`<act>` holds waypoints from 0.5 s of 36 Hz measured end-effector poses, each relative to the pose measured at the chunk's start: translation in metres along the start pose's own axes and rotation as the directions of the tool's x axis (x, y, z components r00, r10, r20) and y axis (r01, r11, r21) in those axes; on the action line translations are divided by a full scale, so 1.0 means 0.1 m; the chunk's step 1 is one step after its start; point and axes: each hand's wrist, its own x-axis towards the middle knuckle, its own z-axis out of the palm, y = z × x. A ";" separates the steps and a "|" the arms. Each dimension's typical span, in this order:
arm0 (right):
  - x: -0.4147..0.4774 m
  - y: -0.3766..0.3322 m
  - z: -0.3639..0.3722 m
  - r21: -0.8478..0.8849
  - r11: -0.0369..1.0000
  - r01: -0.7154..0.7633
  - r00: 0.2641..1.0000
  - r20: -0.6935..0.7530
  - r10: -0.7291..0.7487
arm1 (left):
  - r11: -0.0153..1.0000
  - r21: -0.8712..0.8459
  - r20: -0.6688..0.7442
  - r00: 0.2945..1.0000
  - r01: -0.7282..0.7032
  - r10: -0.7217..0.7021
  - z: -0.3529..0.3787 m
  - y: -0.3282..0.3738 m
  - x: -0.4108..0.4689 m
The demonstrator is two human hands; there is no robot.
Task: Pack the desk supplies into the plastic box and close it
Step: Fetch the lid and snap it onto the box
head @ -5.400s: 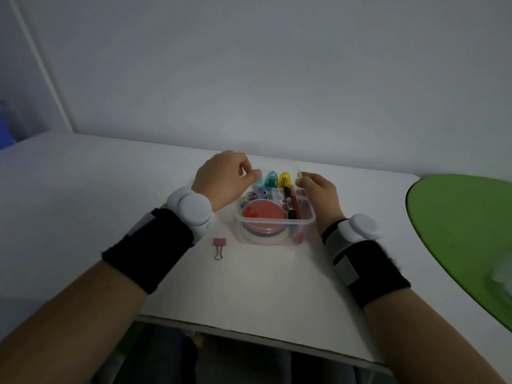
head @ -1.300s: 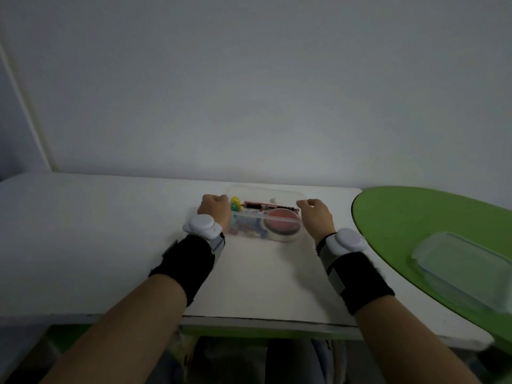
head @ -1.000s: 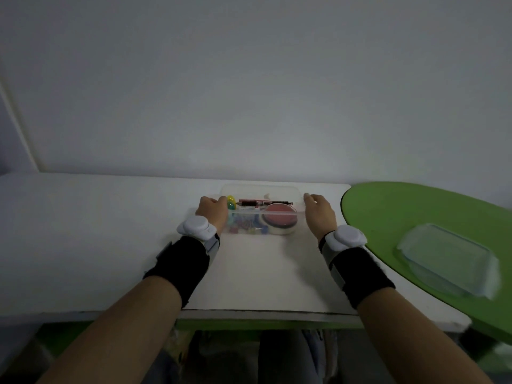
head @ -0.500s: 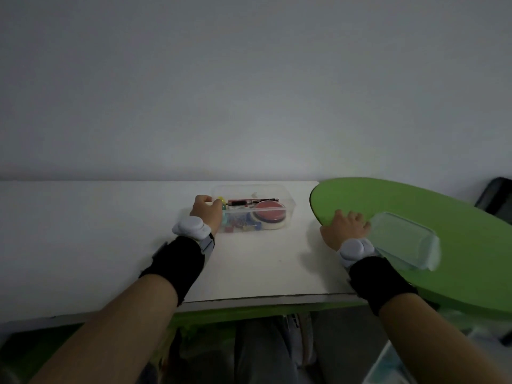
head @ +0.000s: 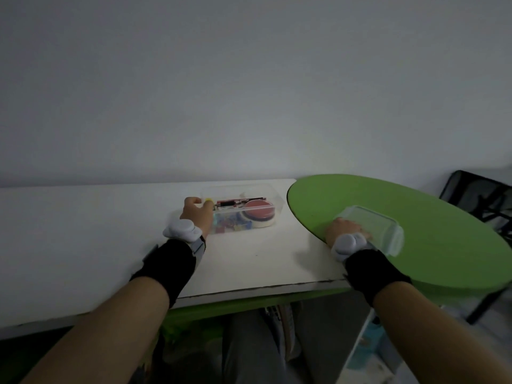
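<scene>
Resting at the left end of the clear rectangular plastic box [head: 243, 210], the person's left hand [head: 195, 214] curls its fingers [head: 194, 201] over the box's left rim, closed on that edge and steadying it. The box sits on the white table [head: 83, 231], toward the far edge, and it has no lid on it. Inside, small coloured binder clips [head: 232, 225] fill the left near part, a dark red pen [head: 239, 202] lies along the far side, and a round red stamp pad [head: 259, 212] sits on a pale roll of tape [head: 259, 223] at the right. A yellow item [head: 208, 200] shows just beside the left fingers; what it is cannot be told.

Further right, on the round green table [head: 415, 217], lies the clear plastic lid with pale green clip edges [head: 371, 227]. The right hand [head: 342, 231] rests on the lid's near left corner, fingers bent onto its rim; whether they have fully closed on it cannot be told.

The lid looks light, thin and somewhat flexible, and its smooth surface is likely slippery, so a pinch at the rim or corner seems safer than a flat press. The packed box is probably light too, yet its walls may flex, so holding it at the rim while the lid is pressed on seems sensible.
</scene>
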 end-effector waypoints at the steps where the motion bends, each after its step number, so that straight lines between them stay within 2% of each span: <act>1: -0.01 -0.01 0.00 -0.026 0.999 0.024 1.000 -0.011 -0.024 | 1.000 0.006 -0.002 1.000 -0.005 0.005 0.00 0.00 0.00; 4: -0.02 -0.08 -0.03 -0.016 0.996 0.087 0.992 -0.087 -0.088 | 0.999 0.029 -0.011 1.000 -0.016 0.017 -0.04 0.01 0.00; 8: -0.01 -0.22 -0.07 0.008 0.984 0.180 0.930 -0.327 -0.168 | 0.997 0.076 -0.006 1.000 -0.027 0.027 -0.09 0.04 0.00; 11: -0.02 -0.32 -0.13 -0.008 0.956 0.293 0.829 -0.497 -0.258 | 0.994 0.106 -0.032 0.999 -0.024 0.027 -0.13 0.04 0.02; 13: -0.01 -0.40 -0.18 0.049 0.916 0.399 0.758 -0.580 -0.299 | 0.992 0.123 -0.043 0.999 -0.022 0.028 -0.18 0.03 0.02; 16: -0.04 -0.57 -0.24 0.184 0.803 0.566 0.652 -0.696 -0.300 | 0.988 0.148 -0.062 0.997 -0.031 0.040 -0.30 0.02 0.06; 18: -0.14 -0.76 -0.29 0.203 0.716 0.668 0.557 -0.774 -0.301 | 0.986 0.167 -0.073 0.997 -0.019 0.032 -0.42 0.00 0.10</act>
